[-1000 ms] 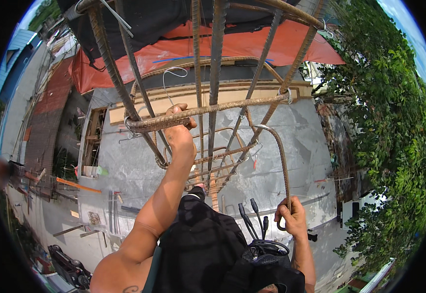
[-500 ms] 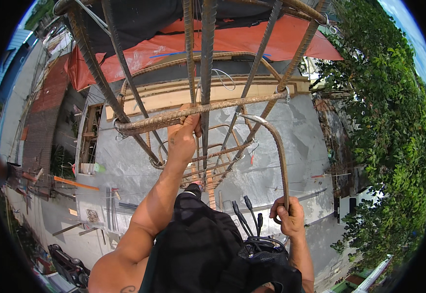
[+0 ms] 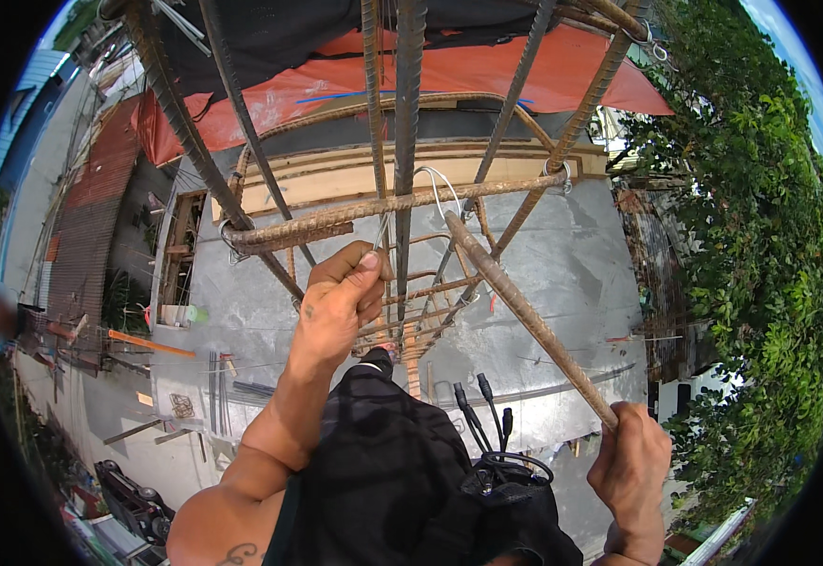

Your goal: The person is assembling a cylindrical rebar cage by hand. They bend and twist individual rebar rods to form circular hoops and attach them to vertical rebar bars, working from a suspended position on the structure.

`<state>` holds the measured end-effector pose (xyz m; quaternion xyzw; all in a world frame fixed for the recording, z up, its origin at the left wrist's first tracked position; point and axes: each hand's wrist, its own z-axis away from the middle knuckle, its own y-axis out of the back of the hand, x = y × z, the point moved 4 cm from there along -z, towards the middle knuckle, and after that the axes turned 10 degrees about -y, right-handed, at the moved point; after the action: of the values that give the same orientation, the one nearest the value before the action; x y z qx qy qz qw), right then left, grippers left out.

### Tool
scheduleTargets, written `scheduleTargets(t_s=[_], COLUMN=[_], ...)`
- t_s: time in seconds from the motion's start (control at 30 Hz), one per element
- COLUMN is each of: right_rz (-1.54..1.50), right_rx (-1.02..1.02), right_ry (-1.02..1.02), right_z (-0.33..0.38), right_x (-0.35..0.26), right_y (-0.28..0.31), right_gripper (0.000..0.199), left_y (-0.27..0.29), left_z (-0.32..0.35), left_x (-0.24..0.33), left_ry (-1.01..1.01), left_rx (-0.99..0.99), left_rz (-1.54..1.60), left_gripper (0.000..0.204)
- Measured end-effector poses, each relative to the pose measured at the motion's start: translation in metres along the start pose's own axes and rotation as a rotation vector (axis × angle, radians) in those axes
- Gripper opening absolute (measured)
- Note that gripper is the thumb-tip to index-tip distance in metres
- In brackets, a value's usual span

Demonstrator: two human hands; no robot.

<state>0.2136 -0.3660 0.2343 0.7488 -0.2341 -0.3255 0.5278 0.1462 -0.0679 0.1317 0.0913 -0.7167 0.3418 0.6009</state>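
A rusty rebar stirrup (image 3: 468, 191) crosses in front of me, joined to upright ribbed rebars (image 3: 409, 113) of a column cage. My left hand (image 3: 341, 292) is closed just below the stirrup, thumb and forefinger pinching thin tie wire beside a middle upright. A loop of silvery tie wire (image 3: 442, 182) arches over the stirrup right of that upright. My right hand (image 3: 633, 462), low on the right, is closed around the lower end of a rusty steel rod (image 3: 532, 319). The rod slants up to the left, its far tip close to the wire loop.
Lower stirrups (image 3: 430, 302) run down the cage toward a grey concrete slab (image 3: 562, 274). Beyond are wooden boards (image 3: 279, 189) and a red tarp (image 3: 487, 71). Black cables (image 3: 501, 462) hang at my waist. Leafy branches (image 3: 761, 236) fill the right side.
My right hand has moved right and down, and the rod, which looked curved, now points slantwise to the wire loop. My left hand has dropped from behind the stirrup to below it.
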Motion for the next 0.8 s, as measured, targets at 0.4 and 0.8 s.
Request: scheduleTargets(t_s=[0.4, 0.8], right_rz=[-0.651, 0.296], right_rx=[-1.147, -0.479], right_ry=[-0.609, 0.010], right_z=[-0.048, -0.027], right_x=[0.030, -0.012], right_y=[0.012, 0.020], right_gripper=[0.020, 0.035], left_y=[-0.052, -0.111], left_z=[0.016, -0.020], left_x=[-0.006, -0.028], left_ry=[0.011, -0.336], left_rx=[-0.148, -0.301], left_rz=[0.500, 0.828], left_gripper=[0.031, 0.042])
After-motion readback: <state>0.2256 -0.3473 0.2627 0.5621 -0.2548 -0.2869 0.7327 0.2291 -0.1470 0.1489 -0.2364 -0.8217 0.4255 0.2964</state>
